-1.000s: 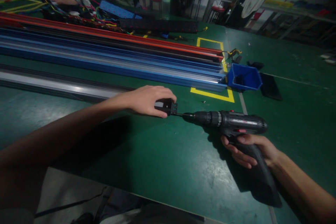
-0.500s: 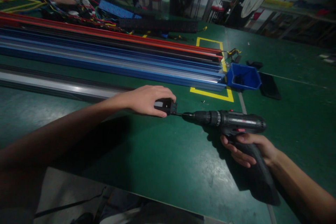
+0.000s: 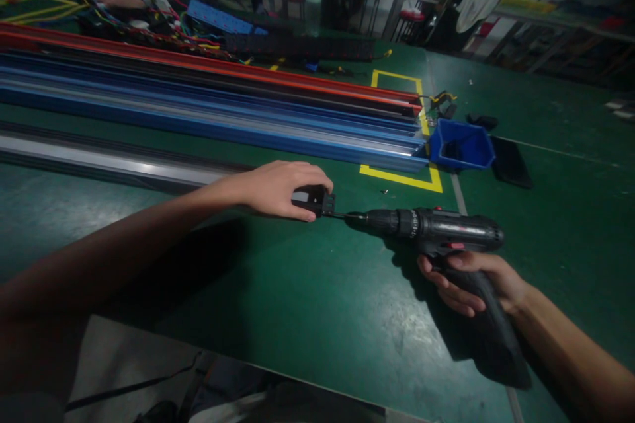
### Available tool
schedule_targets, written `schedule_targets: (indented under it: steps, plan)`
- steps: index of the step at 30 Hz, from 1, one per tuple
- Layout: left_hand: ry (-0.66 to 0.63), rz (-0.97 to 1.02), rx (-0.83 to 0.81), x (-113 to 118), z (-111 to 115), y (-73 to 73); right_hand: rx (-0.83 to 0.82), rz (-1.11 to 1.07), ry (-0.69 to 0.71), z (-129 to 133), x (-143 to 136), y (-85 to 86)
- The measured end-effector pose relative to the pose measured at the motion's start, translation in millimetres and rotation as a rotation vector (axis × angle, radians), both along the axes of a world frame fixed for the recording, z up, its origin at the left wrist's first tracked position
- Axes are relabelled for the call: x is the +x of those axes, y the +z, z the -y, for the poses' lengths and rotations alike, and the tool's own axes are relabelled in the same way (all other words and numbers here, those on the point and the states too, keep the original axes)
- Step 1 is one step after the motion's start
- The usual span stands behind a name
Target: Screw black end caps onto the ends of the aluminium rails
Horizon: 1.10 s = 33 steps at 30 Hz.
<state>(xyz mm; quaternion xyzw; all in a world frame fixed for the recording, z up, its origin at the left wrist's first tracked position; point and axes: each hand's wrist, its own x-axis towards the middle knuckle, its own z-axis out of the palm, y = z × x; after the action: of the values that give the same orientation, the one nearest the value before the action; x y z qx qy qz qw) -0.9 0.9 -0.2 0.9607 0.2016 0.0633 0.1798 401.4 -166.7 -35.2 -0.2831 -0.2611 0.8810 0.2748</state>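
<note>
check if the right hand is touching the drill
Touching. The head view shows it plainly: the right hand is wrapped around the handle of the drill.

We look from one head-worn camera, forward and down over the near edge of the green table [image 3: 307, 291], with our left hand [image 3: 280, 190] and right hand [image 3: 503, 281] close below and a far workbench [image 3: 555, 21] at upper right.

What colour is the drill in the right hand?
The drill is black with small red parts, seen in the head view.
</note>
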Motion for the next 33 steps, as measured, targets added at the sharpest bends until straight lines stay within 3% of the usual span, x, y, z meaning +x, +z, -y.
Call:
schedule_targets:
  steps: [33]
  plan:
    - [0.011, -0.019, -0.012, 0.4, 0.9, 1.5, 0.000, 0.010, -0.012, 1.9, -0.3, 0.6]
